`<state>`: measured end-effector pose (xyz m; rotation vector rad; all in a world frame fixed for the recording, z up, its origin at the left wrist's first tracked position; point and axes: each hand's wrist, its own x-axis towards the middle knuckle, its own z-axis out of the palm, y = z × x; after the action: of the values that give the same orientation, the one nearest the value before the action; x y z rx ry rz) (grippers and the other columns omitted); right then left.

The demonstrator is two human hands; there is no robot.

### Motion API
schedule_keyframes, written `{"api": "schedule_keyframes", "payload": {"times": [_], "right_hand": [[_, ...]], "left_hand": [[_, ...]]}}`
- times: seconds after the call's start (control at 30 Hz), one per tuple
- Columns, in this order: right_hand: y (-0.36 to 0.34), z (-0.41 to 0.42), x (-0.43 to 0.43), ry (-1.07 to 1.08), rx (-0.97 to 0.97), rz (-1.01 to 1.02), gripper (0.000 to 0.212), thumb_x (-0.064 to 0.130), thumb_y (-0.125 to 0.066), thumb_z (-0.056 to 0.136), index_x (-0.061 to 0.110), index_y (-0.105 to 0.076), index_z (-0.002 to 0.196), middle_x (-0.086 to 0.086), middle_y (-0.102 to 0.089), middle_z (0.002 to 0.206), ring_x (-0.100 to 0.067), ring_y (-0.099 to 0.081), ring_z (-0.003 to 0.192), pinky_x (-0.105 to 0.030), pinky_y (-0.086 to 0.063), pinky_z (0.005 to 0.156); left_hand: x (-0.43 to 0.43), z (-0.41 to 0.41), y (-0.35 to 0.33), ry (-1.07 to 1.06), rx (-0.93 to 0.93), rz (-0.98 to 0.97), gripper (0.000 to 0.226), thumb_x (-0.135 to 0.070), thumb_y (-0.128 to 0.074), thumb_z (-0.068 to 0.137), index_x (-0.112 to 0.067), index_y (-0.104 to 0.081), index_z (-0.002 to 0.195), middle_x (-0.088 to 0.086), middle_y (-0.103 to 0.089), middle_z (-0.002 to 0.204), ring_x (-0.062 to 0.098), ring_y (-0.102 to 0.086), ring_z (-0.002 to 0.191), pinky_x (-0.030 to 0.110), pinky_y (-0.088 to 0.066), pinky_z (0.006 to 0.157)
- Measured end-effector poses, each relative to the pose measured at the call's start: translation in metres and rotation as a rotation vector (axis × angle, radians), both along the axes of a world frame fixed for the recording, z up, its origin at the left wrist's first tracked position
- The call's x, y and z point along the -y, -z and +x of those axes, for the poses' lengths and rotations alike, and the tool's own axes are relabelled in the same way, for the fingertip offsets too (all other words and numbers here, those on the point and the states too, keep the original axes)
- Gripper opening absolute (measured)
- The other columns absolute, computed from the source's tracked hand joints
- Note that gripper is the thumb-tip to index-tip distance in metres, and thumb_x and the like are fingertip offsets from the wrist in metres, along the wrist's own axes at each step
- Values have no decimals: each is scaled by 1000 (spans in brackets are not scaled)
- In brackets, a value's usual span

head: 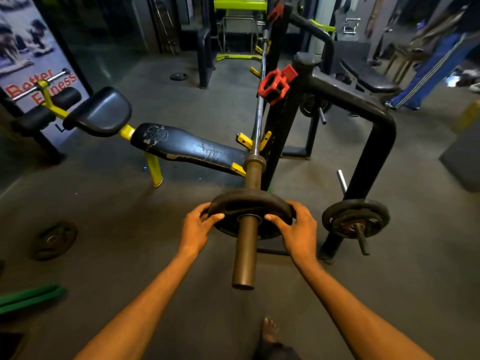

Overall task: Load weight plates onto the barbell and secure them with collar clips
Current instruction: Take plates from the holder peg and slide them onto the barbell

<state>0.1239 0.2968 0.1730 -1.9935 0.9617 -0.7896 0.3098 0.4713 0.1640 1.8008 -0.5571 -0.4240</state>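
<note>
I am holding a black plate (pixel 249 213) with both hands, and it is sitting on the sleeve (pixel 245 252) of the bar (pixel 259 100), partway along, with the sleeve's end sticking out toward me. My left hand (pixel 198 226) is gripping the plate's left rim, fingers curled over the edge and thumb on the face. My right hand (pixel 297 229) is gripping the right rim in the same way. The bar is resting in the yellow hooks of the rack (pixel 279 120), above the head of the bench (pixel 187 148). A red clip (pixel 275 84) is sitting up on the rack post, well apart from the plate; I cannot tell what it is hanging on. Another red clip (pixel 274 11) is showing near the bar's far end. Two more plates (pixel 355 219) are hanging on a peg to my right, and a loose plate (pixel 53 240) is lying on the floor to my left.
</note>
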Motion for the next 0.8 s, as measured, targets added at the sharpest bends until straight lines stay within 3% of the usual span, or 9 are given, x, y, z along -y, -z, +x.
{"api": "schedule_keyframes", "payload": {"times": [0.23,0.4,0.53,0.7,0.8], "right_hand": [[2,60,60,10,53,39,50,47,-83,79,22,-69,121,4,-66,108,-6,-60,98,-10,-42,79],[1,93,96,30,75,89,51,44,-82,81,20,-68,124,2,-67,113,-9,-61,104,-13,-47,83],[-1,109,113,41,80,89,54,44,-82,81,19,-67,127,1,-67,117,-11,-61,107,-27,-54,90],[-2,116,112,75,67,73,53,44,-81,83,18,-67,126,-1,-66,117,-12,-61,106,-16,-48,83],[-3,116,106,87,73,80,54,43,-80,84,17,-64,129,-2,-65,120,-16,-62,110,-27,-54,91]], "left_hand": [[69,52,-4,-23,-5,-6,34,3,-73,84,-1,-67,117,3,-71,99,-15,-67,80,9,-51,77],[109,83,-10,-28,33,25,39,-1,-72,87,0,-64,125,7,-69,110,-14,-67,87,5,-50,81],[124,96,-12,-20,44,43,38,-7,-72,89,-7,-65,126,0,-69,109,-3,-64,96,4,-49,78],[128,105,-11,25,42,59,37,-12,-71,90,-9,-64,127,2,-69,113,1,-64,100,4,-50,79],[127,105,-13,28,49,89,39,-11,-71,90,-6,-63,128,5,-69,114,1,-63,98,7,-51,82]]}}
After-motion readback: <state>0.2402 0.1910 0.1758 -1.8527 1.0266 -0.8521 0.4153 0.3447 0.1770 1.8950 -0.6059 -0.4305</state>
